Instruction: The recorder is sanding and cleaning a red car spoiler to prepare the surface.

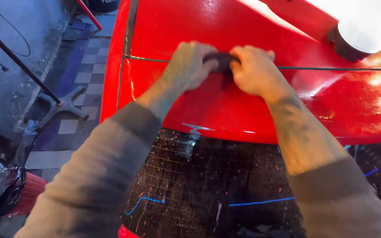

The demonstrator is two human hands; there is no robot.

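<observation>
1. The left hand point(189, 66) curls its fingers shut around one end of a small dark pad point(220, 61).
2. The right hand point(254, 70) pinches the pad's other end, fingers closed.
3. The pad lies on the red car panel point(225, 105), at 12 o'clock, over a seam.
4. A floor stand point(62, 105) sits at 9 o'clock.

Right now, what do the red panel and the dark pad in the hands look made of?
Red panel: glossy painted metal or film, judging by sharp lamp reflections. Dark pad: matte and soft-looking, maybe foam or felt; mostly hidden between left hand and right hand.
</observation>
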